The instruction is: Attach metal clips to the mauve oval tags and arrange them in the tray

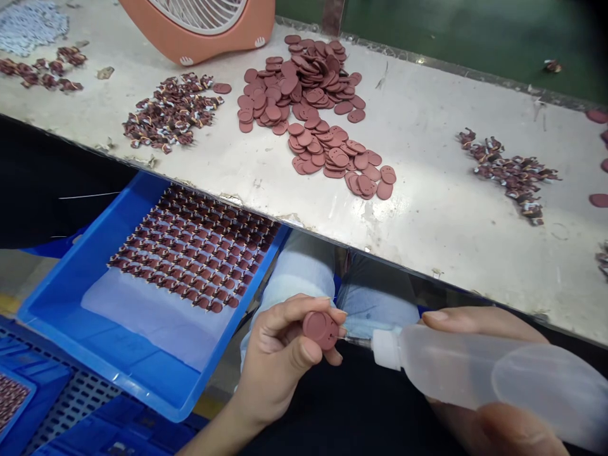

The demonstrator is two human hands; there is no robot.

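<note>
Between the thumb and fingers of my left hand point(280, 354) is a reddish-brown oval disc point(317, 329) with small holes. My right hand point(489, 380) is wrapped round a translucent squeeze bottle point(456, 367) lying sideways, its thin metal tip at the disc's right edge. Beyond my hands, a heap of similar discs point(304, 82) and a smaller pile point(332, 152) lie on the white table point(427, 126). Small brown figures sit in one pile point(171, 114) left of the discs and another pile point(515, 174) to the right.
An orange fan point(213, 44) stands at the table's back. Below the front edge, a blue tray point(109, 373) holds rows of figures on discs point(190, 253). Light-blue pieces point(33, 25) lie far left. More blue crates point(114, 430) are at the lower left.
</note>
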